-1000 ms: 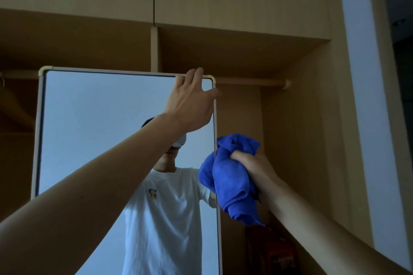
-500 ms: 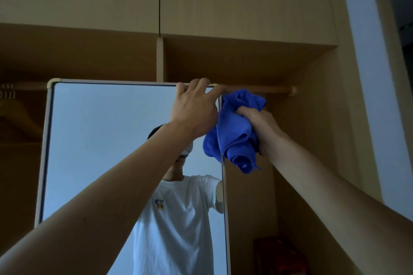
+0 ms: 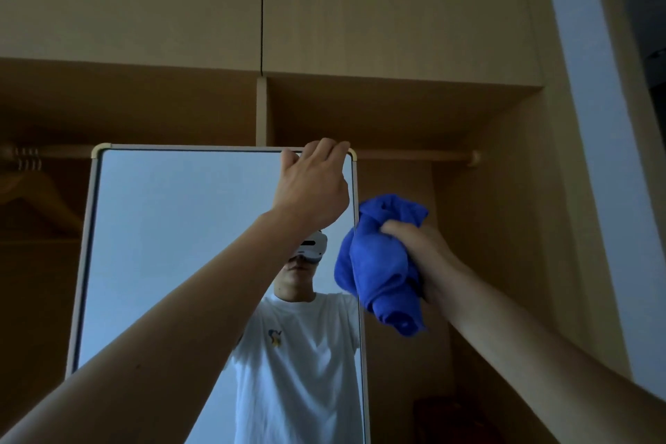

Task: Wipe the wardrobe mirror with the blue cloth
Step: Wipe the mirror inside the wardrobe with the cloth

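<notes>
The blue cloth [image 3: 382,263] slides down from the top corner along the right edge of the wardrobe mirror [image 3: 180,245], bunched tight in the right hand [image 3: 423,256]. The left hand [image 3: 313,184] hooks over the top rim. Keep pressure even, strokes overlapping.

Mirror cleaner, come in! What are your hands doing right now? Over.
Left hand gripping mirror top edge. Right hand holds bunched blue cloth at mirror's right edge. Left arm reaches across mirror front.

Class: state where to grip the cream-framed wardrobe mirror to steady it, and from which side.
Grip the cream-framed mirror by its top rail near the right corner, from the front, fingers hooked over, as the left hand does: that edge stands exposed.
</notes>
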The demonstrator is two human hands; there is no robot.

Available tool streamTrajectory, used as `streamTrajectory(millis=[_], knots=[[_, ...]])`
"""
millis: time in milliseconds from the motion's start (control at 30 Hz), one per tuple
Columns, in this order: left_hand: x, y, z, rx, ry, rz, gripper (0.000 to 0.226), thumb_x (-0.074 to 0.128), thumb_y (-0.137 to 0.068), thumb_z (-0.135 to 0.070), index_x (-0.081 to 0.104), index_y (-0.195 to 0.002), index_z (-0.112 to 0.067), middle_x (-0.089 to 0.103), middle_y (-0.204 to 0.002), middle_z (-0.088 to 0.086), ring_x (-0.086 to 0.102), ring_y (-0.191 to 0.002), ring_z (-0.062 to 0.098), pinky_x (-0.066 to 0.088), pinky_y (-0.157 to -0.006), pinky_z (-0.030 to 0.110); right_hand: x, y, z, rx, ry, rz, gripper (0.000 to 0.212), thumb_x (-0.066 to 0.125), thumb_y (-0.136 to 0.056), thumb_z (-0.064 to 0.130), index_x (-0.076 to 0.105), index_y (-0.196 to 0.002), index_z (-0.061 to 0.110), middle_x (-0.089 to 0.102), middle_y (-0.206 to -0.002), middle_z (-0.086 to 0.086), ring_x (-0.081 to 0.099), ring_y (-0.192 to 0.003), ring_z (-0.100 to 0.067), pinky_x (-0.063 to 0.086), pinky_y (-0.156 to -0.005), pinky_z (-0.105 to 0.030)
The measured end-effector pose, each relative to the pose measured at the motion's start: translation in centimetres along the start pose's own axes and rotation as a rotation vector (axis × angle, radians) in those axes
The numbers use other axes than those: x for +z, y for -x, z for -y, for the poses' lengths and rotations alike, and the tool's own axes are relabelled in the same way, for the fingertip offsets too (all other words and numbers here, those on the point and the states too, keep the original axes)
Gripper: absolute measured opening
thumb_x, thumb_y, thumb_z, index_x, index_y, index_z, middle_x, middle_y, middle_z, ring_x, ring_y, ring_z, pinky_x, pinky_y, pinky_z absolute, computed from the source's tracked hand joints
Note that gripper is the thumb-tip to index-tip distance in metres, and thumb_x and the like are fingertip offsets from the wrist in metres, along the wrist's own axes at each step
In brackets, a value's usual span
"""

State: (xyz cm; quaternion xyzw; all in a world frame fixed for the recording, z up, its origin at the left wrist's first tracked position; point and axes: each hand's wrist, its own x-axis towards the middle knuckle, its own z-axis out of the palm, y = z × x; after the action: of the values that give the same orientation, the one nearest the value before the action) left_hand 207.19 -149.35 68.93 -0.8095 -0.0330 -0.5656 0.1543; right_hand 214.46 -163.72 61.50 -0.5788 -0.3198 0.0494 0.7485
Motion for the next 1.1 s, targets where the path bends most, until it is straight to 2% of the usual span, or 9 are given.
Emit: streamTrajectory(millis=[200,333,500,633,733,800,867,1000,1100], knots=[[0.0,-0.4,0.0,-0.046,0.096,0.037,0.059,0.043,-0.097,-0.017,0.034,-0.155,-0.022,0.041,-0.153,-0.003,0.034,-0.143,0.019,0.025,-0.11,0.045,1.1,-2.2,6.1,-0.182,0.04,-0.049,0.007,0.058,-0.091,0.01,0.053,-0.096,0.009,0.051,-0.065,-0.006,0.052,-0.055,-0.021,0.044,-0.055,-0.03],[0.1,-0.4,0.1,-0.039,0.109,0.027,0.057,0.042,-0.098,-0.018,0.035,-0.154,-0.022,0.043,-0.15,-0.003,0.036,-0.141,0.019,0.026,-0.105,0.042,1.5,-3.6,8.6,-0.213,0.125,-0.092,0.011,0.06,-0.087,0.01,0.052,-0.096,0.009,0.051,-0.067,-0.008,0.052,-0.057,-0.023,0.044,-0.057,-0.032],[-0.2,-0.3,0.9,0.039,0.061,0.041,0.058,0.041,-0.099,-0.019,0.032,-0.156,-0.024,0.04,-0.155,-0.006,0.036,-0.142,0.016,0.025,-0.1,0.039,1.9,-4.6,10.8,-0.28,0.364,-0.204,0.012,0.067,-0.081,0.021,0.059,-0.081,0.013,0.062,-0.066,-0.004,0.061,-0.055,-0.02,0.048,-0.051,-0.027],[-1.0,-0.1,3.3,0.034,0.034,0.025,0.053,0.043,-0.101,-0.027,0.036,-0.153,-0.025,0.039,-0.156,-0.006,0.037,-0.142,0.017,0.028,-0.103,0.043,1.5,-5.2,12.9,-0.33,0.64,-0.164,0.019,0.07,-0.079,0.032,0.061,-0.084,0.015,0.065,-0.069,-0.001,0.064,-0.059,-0.018,0.045,-0.051,-0.026],[-2.0,0.5,7.2,-0.072,-0.09,-0.072,0.044,0.042,-0.099,-0.037,0.053,-0.141,-0.027,0.05,-0.142,-0.002,0.046,-0.129,0.02,0.029,-0.094,0.043,1.5,-5.6,13.7,-0.347,0.789,-0.143,0.025,0.07,-0.077,0.036,0.064,-0.087,0.014,0.066,-0.076,-0.003,0.065,-0.068,-0.021,0.046,-0.059,-0.03],[-2.7,1.4,10.1,-0.126,-0.172,-0.127,0.037,0.04,-0.098,-0.039,0.064,-0.124,-0.029,0.056,-0.121,0.0,0.051,-0.111,0.023,0.028,-0.085,0.041,1.7,-5.6,14.1,-0.366,0.86,-0.149,0.024,0.069,-0.077,0.037,0.06,-0.082,0.016,0.063,-0.073,-0.003,0.062,-0.065,-0.02,0.044,-0.058,-0.03],[-3.2,2.3,12.2,-0.157,-0.179,-0.155,0.035,0.038,-0.1,-0.038,0.067,-0.118,-0.03,0.059,-0.107,0.001,0.055,-0.102,0.025,0.028,-0.084,0.042,2.2,-5.7,14.5,-0.39,0.937,-0.169,0.025,0.068,-0.077,0.037,0.056,-0.077,0.015,0.059,-0.071,-0.003,0.058,-0.062,-0.019,0.041,-0.058,-0.031],[-3.8,2.7,12.9,-0.152,-0.084,-0.187,0.036,0.04,-0.1,-0.033,0.07,-0.119,-0.03,0.066,-0.102,-0.003,0.059,-0.099,0.022,0.026,-0.086,0.039,4.3,-5.4,15.1,-0.511,1.226,-0.276,0.033,0.066,-0.076,0.044,0.052,-0.068,0.015,0.057,-0.063,-0.001,0.056,-0.056,-0.02,0.038,-0.052,-0.03],[-4.2,2.5,12.7,-0.151,-0.032,-0.183,0.037,0.04,-0.1,-0.03,0.071,-0.12,-0.03,0.065,-0.101,-0.004,0.058,-0.1,0.021,0.026,-0.086,0.038,7.1,-4.8,15.3,-0.632,1.426,-0.307,0.031,0.063,-0.074,0.048,0.059,-0.071,0.017,0.062,-0.064,0.0,0.061,-0.059,-0.019,0.041,-0.052,-0.03]])
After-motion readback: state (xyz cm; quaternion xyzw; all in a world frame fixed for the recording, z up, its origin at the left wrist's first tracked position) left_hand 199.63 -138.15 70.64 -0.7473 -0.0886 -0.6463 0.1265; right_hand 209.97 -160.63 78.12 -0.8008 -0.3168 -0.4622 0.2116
